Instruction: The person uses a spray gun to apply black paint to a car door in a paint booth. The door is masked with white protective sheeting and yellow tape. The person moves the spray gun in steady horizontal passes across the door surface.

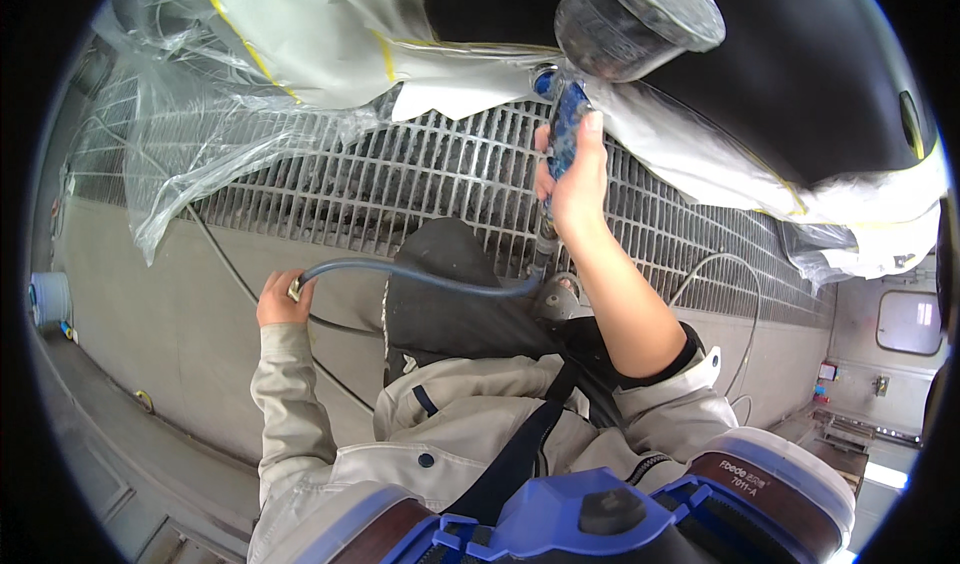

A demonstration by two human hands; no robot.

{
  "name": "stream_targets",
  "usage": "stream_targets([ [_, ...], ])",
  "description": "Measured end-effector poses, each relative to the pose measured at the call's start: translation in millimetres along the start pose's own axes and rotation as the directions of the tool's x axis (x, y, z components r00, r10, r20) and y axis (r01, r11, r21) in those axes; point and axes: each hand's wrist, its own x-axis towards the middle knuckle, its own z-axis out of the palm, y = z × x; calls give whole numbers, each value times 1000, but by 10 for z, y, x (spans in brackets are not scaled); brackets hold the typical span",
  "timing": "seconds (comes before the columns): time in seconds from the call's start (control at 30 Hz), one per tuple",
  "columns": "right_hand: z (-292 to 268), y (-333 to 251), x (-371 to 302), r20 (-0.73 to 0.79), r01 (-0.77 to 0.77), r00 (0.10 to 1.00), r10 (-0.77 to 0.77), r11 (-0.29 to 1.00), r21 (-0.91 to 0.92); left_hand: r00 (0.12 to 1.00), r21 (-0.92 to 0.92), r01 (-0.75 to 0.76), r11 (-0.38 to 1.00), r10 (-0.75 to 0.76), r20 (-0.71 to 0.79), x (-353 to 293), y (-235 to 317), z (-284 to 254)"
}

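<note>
My right hand (580,184) is wrapped round the blue-mottled handle of a spray gun (568,129), held up close to a glossy black vehicle body panel (790,84). On top of the gun sits a tilted grey paint cup (635,24), smeared on the outside; its contents are hidden. A blue-grey air hose (420,276) runs from the base of the handle across my knee to the left. There my left hand (283,299) closes round the hose at a brass-coloured fitting, away from the body panel.
White masking sheet (310,34) edged with yellow tape borders the panel. Loose clear plastic film (190,164) hangs over the metal floor grating (430,164). A thin dark hose (225,254) trails over the floor. Part of a blue respirator (580,514) fills the lower edge.
</note>
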Motion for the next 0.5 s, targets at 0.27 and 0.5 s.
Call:
stream_targets([
  [0.27,-1150,-61,-399,-111,61,993,-39,978,201,964,-138,-235,962,249,93,368,706,367],
  [0.5,-1959,-313,-762,-661,183,737,-142,983,-8,881,-214,-432,876,460,106,670,1360,891],
])
